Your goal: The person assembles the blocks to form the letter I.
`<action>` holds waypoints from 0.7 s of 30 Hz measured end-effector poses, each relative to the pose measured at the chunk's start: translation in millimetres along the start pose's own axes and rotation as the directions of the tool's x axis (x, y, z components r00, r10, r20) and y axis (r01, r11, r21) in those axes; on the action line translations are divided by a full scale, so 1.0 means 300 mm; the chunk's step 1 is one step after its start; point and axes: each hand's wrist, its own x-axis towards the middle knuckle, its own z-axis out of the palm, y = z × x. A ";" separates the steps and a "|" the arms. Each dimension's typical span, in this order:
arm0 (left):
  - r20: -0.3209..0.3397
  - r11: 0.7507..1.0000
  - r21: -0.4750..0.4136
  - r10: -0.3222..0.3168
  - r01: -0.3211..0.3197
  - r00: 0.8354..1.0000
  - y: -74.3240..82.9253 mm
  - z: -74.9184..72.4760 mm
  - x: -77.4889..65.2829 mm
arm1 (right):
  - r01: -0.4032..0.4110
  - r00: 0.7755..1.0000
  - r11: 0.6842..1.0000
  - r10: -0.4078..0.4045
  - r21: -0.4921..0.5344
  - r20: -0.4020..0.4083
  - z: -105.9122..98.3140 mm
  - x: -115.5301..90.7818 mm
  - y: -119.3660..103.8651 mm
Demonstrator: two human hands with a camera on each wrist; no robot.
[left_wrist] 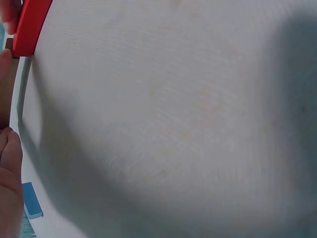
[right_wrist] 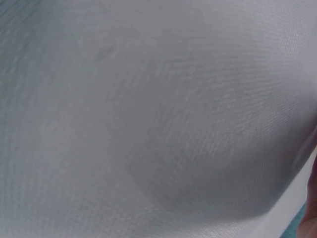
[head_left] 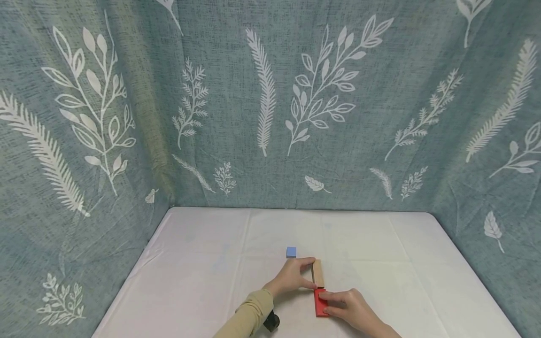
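My left hand (head_left: 292, 277) spans a long wooden block (head_left: 318, 273), thumb at its near end and a finger at its far end. Just in front of it, end to end, lies a red rectangular block (head_left: 321, 304). My right hand (head_left: 352, 307) holds this red block from the right, with fingers over its top and side. In the left wrist view, the red block (left_wrist: 32, 25) sits at the top left corner beside the fingertips. The right wrist view shows mostly cloth, with a bit of the hand (right_wrist: 309, 208) at the right edge.
A small blue block (head_left: 291, 252) stands beyond the left hand. A dark round-ended object (head_left: 272, 322), partly hidden by the left sleeve, is near the front. White cloth covers the table (head_left: 190, 272); patterned teal curtains (head_left: 236, 117) surround its back and sides.
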 end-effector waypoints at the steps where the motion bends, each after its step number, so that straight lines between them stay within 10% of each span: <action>1: 0.001 1.000 -0.003 -0.003 0.003 1.000 0.000 0.001 0.000 | -0.004 1.000 1.000 0.004 0.001 0.001 -0.001 0.001 0.000; 21: 0.001 0.999 0.004 -0.033 0.033 0.999 -0.003 0.010 -0.008 | -0.015 1.000 1.000 0.015 0.008 0.003 0.003 -0.001 0.001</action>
